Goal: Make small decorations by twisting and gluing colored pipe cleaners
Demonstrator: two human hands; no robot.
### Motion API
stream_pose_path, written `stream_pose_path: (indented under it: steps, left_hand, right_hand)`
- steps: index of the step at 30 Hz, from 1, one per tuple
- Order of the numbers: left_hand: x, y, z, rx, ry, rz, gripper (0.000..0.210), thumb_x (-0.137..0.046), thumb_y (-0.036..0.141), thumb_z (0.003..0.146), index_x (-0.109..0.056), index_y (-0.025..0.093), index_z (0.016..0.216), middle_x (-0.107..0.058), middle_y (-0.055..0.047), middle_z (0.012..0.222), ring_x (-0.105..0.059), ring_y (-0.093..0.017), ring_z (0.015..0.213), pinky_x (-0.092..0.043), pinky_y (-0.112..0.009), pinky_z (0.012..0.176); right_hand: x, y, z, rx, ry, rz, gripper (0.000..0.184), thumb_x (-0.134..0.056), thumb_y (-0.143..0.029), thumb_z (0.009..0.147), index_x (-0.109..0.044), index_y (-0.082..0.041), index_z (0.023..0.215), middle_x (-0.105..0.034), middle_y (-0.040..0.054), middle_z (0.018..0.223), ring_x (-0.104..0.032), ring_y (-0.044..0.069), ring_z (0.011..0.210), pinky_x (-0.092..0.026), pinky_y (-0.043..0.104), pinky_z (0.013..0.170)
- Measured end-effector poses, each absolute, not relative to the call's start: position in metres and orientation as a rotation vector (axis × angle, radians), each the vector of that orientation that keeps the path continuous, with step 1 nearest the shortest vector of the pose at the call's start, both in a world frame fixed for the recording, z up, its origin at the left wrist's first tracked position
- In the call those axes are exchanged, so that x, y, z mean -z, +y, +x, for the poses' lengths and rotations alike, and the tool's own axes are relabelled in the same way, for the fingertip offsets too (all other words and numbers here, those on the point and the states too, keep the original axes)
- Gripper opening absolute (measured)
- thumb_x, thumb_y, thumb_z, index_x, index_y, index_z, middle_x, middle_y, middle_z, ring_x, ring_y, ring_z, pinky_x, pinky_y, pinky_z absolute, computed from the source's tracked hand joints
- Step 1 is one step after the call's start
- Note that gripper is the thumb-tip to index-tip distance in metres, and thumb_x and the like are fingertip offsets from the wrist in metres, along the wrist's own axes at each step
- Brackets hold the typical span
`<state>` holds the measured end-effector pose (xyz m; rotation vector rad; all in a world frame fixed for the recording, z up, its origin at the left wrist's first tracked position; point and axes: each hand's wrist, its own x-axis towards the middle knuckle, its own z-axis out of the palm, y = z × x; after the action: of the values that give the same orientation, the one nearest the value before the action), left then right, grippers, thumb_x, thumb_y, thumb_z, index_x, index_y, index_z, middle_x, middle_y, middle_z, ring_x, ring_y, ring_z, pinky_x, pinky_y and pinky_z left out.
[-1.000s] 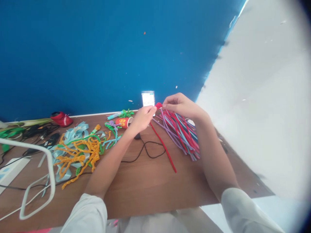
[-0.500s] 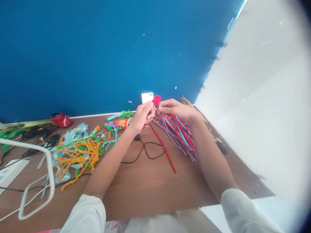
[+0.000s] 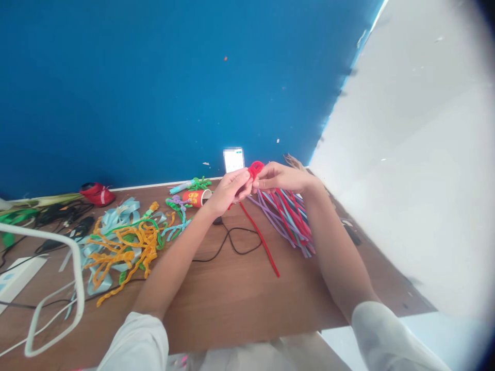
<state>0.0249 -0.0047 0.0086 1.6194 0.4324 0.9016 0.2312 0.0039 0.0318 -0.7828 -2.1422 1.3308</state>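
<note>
Coil of red stem (image 3: 256, 167) is pinched by left fingers (image 3: 242, 178) and right fingers (image 3: 266, 183) — probably light, soft, bendable, easily crushed. Best held low, where the fingers meet it

Surface: a brown table (image 3: 240, 309)
Left: orange strands (image 3: 149, 238) tangle with pale blue ribbon (image 3: 124, 215)
Centre: a red cup (image 3: 192, 198) lies sideways near a looping black cable (image 3: 243, 253)
Right: multicoloured stems (image 3: 290, 217) lie bundled
</note>
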Motion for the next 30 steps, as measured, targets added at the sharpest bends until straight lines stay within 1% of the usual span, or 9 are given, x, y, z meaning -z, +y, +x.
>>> stream_pose_path:
  steps: [4,6,10,14,20,26,30]
  left_hand:
    - [-0.01,-0.005,0.021,-0.769,0.373,1.621,0.04,-0.048,0.047,0.097,-0.041,0.019,0.07,-0.035,0.008,0.048,-0.023,-0.004,0.041,-0.017,-0.022,0.043]
    - [-0.011,-0.004,0.018,-0.689,0.391,1.668,0.041,-0.048,0.047,0.096,-0.039,0.02,0.068,-0.031,0.008,0.048,-0.02,-0.005,0.042,-0.016,-0.022,0.044]
    - [-0.017,-0.004,0.012,-0.524,0.462,1.862,0.042,-0.051,0.046,0.094,-0.038,0.019,0.065,-0.034,0.006,0.056,-0.024,-0.006,0.048,-0.018,-0.023,0.046]
    - [-0.029,-0.009,0.011,-0.388,0.583,2.053,0.038,-0.05,0.042,0.094,-0.041,0.018,0.066,-0.036,0.004,0.06,-0.029,-0.008,0.053,-0.021,-0.023,0.049]
    - [-0.033,-0.013,0.008,-0.437,0.763,2.253,0.037,-0.047,0.041,0.093,-0.042,0.018,0.064,-0.037,0.003,0.061,-0.031,-0.01,0.056,-0.021,-0.025,0.052]
    - [-0.024,-0.008,0.007,-0.58,0.996,2.427,0.039,-0.046,0.04,0.093,-0.047,0.018,0.061,-0.049,0.0,0.06,-0.039,-0.013,0.057,-0.019,-0.027,0.054]
    - [-0.021,-0.007,0.011,-0.721,1.127,2.391,0.039,-0.045,0.038,0.094,-0.044,0.018,0.06,-0.046,0.002,0.056,-0.036,-0.012,0.054,-0.017,-0.028,0.054]
  right_hand:
    - [-0.04,-0.003,0.239,-1.225,-2.033,-0.864,0.033,-0.072,-0.043,0.085,-0.07,-0.011,0.081,-0.051,-0.0044,0.058,-0.039,0.006,0.052,-0.03,0.021,0.048]
    - [-0.046,-0.01,0.242,-1.165,-1.965,-0.927,0.031,-0.073,-0.042,0.084,-0.07,-0.011,0.078,-0.051,-0.0043,0.056,-0.039,0.006,0.05,-0.029,0.022,0.046]
    - [-0.057,-0.022,0.244,-1.042,-1.943,-1.03,0.029,-0.073,-0.038,0.083,-0.071,-0.01,0.076,-0.051,-0.0033,0.053,-0.039,0.006,0.048,-0.028,0.023,0.045]
    - [-0.065,-0.03,0.242,-0.877,-2.033,-1.073,0.027,-0.069,-0.036,0.085,-0.072,-0.01,0.075,-0.048,-0.0035,0.051,-0.036,0.006,0.048,-0.026,0.024,0.046]
    - [-0.072,-0.039,0.235,-0.65,-2.17,-1.083,0.026,-0.062,-0.031,0.088,-0.072,-0.012,0.074,-0.049,-0.0023,0.054,-0.036,0.008,0.051,-0.025,0.026,0.05]
    - [-0.07,-0.037,0.224,-0.579,-2.26,-1.068,0.025,-0.057,-0.026,0.088,-0.069,-0.014,0.07,-0.048,-0.0026,0.058,-0.037,0.009,0.056,-0.026,0.026,0.054]
    - [-0.07,-0.037,0.22,-0.524,-2.26,-1.122,0.021,-0.055,-0.022,0.087,-0.068,-0.014,0.071,-0.05,-0.0025,0.058,-0.04,0.009,0.057,-0.027,0.027,0.056]
